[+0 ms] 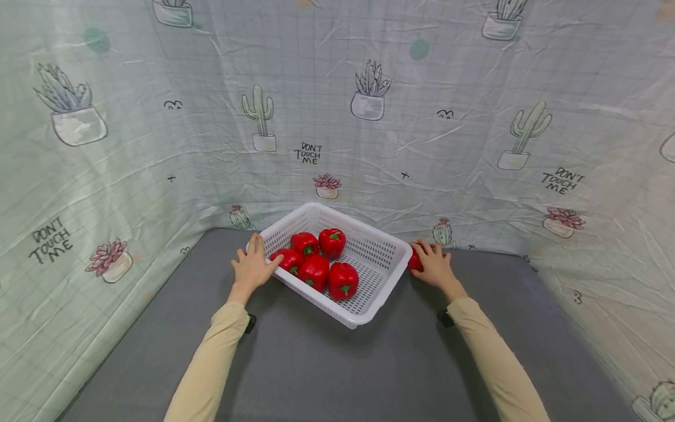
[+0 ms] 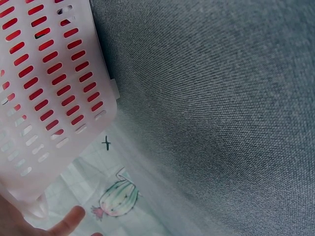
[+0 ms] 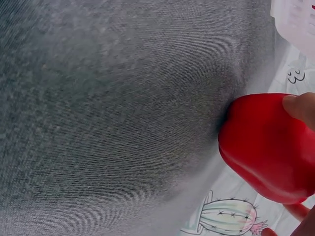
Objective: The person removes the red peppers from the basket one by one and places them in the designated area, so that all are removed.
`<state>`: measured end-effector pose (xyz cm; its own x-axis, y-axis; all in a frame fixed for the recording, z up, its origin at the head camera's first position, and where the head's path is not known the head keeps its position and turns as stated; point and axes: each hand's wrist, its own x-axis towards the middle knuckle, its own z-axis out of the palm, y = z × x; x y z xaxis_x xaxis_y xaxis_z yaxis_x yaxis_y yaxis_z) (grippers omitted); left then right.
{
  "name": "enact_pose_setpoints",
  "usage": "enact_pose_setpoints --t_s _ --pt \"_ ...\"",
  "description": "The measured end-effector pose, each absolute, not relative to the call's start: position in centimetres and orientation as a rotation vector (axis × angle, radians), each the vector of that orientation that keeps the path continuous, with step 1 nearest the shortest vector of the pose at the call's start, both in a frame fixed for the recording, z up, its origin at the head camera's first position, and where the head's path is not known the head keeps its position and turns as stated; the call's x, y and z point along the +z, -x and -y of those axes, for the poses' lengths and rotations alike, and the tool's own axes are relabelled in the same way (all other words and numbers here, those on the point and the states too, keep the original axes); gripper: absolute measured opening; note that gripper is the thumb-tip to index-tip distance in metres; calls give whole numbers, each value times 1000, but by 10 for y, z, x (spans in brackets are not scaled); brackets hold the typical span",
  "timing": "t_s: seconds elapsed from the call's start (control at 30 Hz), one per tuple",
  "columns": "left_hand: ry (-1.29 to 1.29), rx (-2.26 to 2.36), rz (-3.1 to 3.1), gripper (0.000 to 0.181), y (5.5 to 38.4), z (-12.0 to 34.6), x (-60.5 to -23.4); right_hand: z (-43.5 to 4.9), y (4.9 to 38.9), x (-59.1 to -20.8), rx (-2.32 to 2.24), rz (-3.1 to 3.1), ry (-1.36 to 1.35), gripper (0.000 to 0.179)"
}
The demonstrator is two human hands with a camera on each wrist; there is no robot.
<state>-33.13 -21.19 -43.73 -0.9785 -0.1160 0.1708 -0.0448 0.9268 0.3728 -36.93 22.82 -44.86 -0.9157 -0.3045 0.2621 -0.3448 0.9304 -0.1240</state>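
Note:
A white perforated plastic basket sits turned at an angle on the grey table. Several red bell peppers with green stems lie in its left and middle part. My left hand rests at the basket's left corner, fingers extended along the outside and thumb over the rim. Seen from the left wrist, red shows through the slots of the basket wall. Just outside the right corner, my right hand grips another red bell pepper. Its thumb lies on one side of the pepper and its fingers reach round the other.
The grey cloth-covered table runs up to a pale curtain printed with cacti and "Don't touch me". The curtain surrounds the table at the back and both sides, close behind the basket.

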Motion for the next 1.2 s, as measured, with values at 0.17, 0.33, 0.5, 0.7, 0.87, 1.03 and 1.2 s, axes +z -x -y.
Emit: enact_pose_setpoints --t_s 0.17,0.33,0.5,0.7,0.87,1.03,1.2 --pt "-117 -558 2898 84 331 212 -437 -225 369 -448 259 2893 -444 73" --pt "-109 -559 2899 84 331 212 -437 -223 370 -451 273 2907 -419 72" --pt "-115 -559 2902 85 331 212 -437 -221 371 -454 273 2903 -386 69" --pt "-119 -559 2904 85 331 212 -437 -220 372 -454 267 2919 -345 67" --pt "-118 -567 2900 85 331 212 -436 -221 373 -453 268 2921 -342 68" --pt "-116 -574 2900 85 331 212 -436 -220 372 -451 271 2920 -360 71" --pt "-110 -570 2902 84 331 213 -436 -221 371 -451 263 2916 -372 71"
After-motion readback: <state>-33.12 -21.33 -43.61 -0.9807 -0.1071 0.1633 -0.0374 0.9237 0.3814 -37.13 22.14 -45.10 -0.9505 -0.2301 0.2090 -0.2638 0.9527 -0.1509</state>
